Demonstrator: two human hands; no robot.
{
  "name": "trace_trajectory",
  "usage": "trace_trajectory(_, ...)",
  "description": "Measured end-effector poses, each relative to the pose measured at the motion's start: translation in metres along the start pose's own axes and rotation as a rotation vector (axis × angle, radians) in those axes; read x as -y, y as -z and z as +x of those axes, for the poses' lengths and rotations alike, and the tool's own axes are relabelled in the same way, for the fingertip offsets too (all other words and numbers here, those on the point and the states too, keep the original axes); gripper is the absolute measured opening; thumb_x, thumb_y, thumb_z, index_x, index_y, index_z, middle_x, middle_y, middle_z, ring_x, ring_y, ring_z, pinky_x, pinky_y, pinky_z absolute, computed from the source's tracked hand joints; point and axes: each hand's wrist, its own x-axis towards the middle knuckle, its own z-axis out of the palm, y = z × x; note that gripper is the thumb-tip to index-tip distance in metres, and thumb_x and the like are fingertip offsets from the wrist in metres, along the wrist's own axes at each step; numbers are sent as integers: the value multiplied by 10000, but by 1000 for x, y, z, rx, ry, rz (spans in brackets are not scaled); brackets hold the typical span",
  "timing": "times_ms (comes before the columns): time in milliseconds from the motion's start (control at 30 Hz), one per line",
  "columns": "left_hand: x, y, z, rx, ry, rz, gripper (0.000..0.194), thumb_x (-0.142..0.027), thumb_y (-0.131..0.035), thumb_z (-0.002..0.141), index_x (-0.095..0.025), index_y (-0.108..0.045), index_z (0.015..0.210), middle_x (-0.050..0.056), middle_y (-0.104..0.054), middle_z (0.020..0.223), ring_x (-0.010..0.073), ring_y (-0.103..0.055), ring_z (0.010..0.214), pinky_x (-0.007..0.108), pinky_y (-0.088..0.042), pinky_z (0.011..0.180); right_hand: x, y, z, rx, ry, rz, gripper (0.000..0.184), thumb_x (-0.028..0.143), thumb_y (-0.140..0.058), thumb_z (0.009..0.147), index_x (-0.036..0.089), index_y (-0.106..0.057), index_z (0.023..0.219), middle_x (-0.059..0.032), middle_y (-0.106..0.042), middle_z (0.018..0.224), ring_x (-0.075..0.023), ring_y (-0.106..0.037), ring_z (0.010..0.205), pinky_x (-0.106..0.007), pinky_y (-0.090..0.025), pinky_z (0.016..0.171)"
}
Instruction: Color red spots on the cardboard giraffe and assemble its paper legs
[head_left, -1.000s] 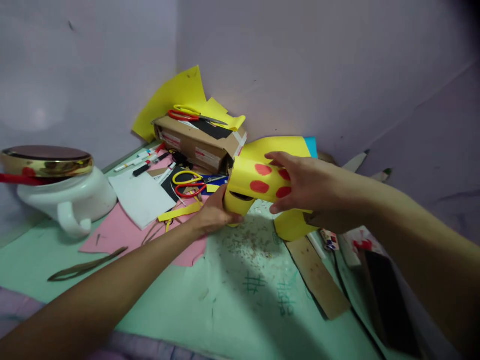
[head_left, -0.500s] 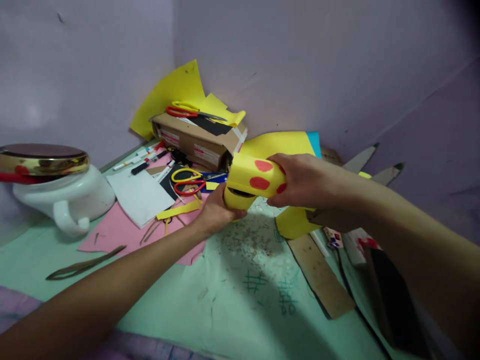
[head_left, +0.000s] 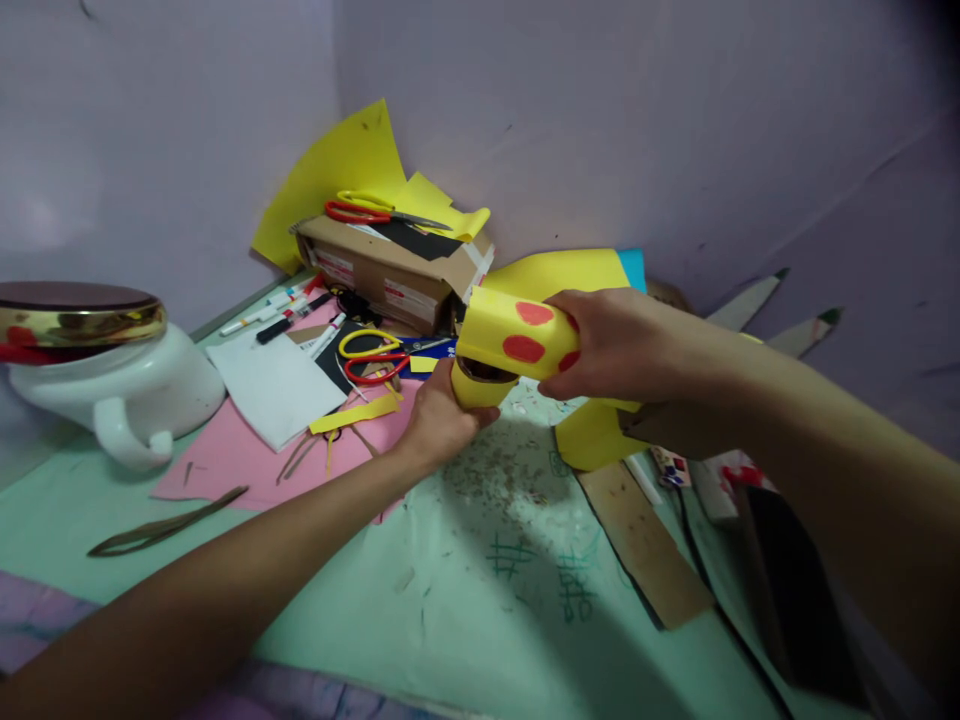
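My right hand (head_left: 600,335) is closed round a yellow tube-shaped paper piece with red spots (head_left: 499,322), held sideways and slightly tilted. Just beneath it, my left hand (head_left: 446,415) grips a plain yellow paper tube (head_left: 480,392) that stands roughly upright. Between the two yellow pieces shows the lower tube's dark brown open top, partly covered by the spotted piece. Whether the two are joined at the back, I cannot tell. Both are above the green tabletop (head_left: 360,610), over a patch of small brown scraps (head_left: 510,475).
Red-and-yellow scissors (head_left: 373,357) lie left of my hands; another pair (head_left: 360,207) rests on a cardboard box (head_left: 375,275). White paper (head_left: 277,390) and pink sheet (head_left: 202,470) lie nearby. A white pot (head_left: 180,390) stands left, a cardboard strip (head_left: 645,545) right.
The spotted piece has risen slightly off the lower tube, so more of the dark opening shows. Both hands keep their hold. The camera view has shifted a little.
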Motion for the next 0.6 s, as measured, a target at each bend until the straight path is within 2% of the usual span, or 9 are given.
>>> trace_trajectory(200,2,-1,1,-12,11,-15,529,-170,-767,554,-199,-515,1019,72,-681,1002,262,-633,917,378,-497,768,4,0,0,4,26,-38,312,378,-686,609,214,-560,842,-22,-608,694,-202,-572,593,-269,-370,465)
trace_trajectory(367,2,-1,1,-6,45,-67,548,-195,-782,528,-191,-513,1006,85,-686,1006,262,-635,896,374,-505,745,7,-3,1,55,32,-96,396,420,-660,665,187,-549,964,-78,-648,792,-252,-615,664,-280,-347,475)
trace_trajectory(600,-1,5,8,104,30,-187,553,-259,-809,469,-194,-553,955,62,-710,996,262,-651,917,380,-535,778,10,0,-2,89,21,-96,484,449,-695,683,175,-546,1052,-123,-693,941,-290,-660,791,-284,-365,522)
